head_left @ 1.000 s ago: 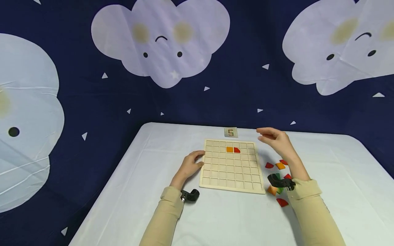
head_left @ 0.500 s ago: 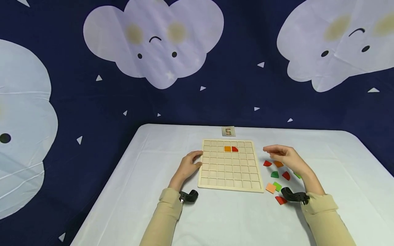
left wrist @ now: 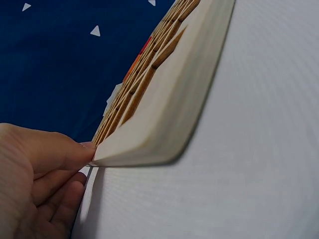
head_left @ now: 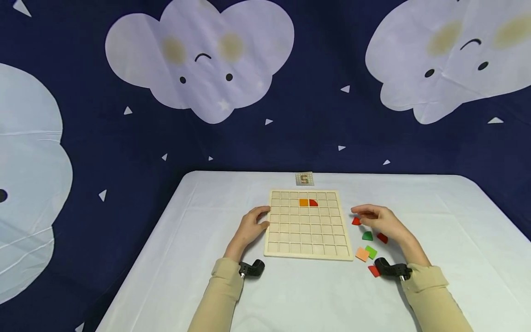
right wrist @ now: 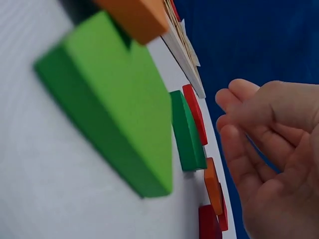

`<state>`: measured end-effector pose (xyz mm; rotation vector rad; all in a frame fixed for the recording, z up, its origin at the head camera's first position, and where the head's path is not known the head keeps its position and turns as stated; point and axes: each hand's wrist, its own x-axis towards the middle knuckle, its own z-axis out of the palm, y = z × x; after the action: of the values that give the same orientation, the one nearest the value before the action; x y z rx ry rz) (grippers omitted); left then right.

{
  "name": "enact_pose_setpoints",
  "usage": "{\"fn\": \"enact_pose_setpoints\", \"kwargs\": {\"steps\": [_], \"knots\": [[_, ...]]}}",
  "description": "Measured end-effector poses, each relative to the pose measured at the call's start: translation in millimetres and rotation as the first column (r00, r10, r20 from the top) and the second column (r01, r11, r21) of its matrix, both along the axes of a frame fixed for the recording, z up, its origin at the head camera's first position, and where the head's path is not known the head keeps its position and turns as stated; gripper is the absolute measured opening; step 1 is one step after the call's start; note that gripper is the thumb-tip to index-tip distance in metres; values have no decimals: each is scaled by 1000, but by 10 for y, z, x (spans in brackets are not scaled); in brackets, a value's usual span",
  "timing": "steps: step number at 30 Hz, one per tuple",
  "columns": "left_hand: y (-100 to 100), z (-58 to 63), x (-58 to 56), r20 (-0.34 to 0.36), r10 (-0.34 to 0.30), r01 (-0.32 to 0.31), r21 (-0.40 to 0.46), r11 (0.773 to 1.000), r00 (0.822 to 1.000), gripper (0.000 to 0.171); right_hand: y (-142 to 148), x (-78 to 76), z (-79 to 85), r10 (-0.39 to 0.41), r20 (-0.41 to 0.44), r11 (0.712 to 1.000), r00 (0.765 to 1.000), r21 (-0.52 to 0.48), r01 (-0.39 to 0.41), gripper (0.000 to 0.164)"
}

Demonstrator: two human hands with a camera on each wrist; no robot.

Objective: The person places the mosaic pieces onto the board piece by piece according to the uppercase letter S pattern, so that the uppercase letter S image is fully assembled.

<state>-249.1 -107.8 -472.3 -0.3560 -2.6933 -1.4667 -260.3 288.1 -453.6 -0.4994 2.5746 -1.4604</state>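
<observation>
A pale wooden grid board (head_left: 309,230) lies on the table, with an orange square (head_left: 303,203) and a red quarter-circle piece (head_left: 313,203) side by side in its cells. My left hand (head_left: 249,227) touches the board's left edge with thumb and fingertips set apart; in the left wrist view its fingers (left wrist: 55,149) meet the corner. Over the loose pieces hovers my right hand (head_left: 383,222), fingers bent loosely, nothing seen between them. Near its fingertips lies a red piece (head_left: 356,221). The right wrist view shows an orange piece (right wrist: 213,184) below the hand, hidden in the head view.
Right of the board lie a green quarter-circle (head_left: 367,236), more red pieces (head_left: 382,238), a light orange square (head_left: 362,254) and a light green square (head_left: 371,251). A small patterned card (head_left: 304,179) lies behind the board. A dark cloth with clouds hangs beyond the table.
My right hand has come back from beside the board's far right corner, down toward the loose pieces, and now covers the orange one. The left hand stays at the board's edge.
</observation>
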Motion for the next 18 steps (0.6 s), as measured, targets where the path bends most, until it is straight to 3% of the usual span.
{"fn": "enact_pose_setpoints", "kwargs": {"steps": [7,11,18], "knots": [[-7,-13,14,-11,1,-1,1,1000,1000,43,-25,-35,-68,102,-83,988,991,124,-92,44],[-3,-15,10,-9,-8,8,6,1000,1000,43,-32,-40,-105,89,-106,982,990,173,-70,41],[-7,-16,20,-72,-8,8,0,1000,997,41,-53,-70,-143,82,-160,978,984,201,-49,30]]}}
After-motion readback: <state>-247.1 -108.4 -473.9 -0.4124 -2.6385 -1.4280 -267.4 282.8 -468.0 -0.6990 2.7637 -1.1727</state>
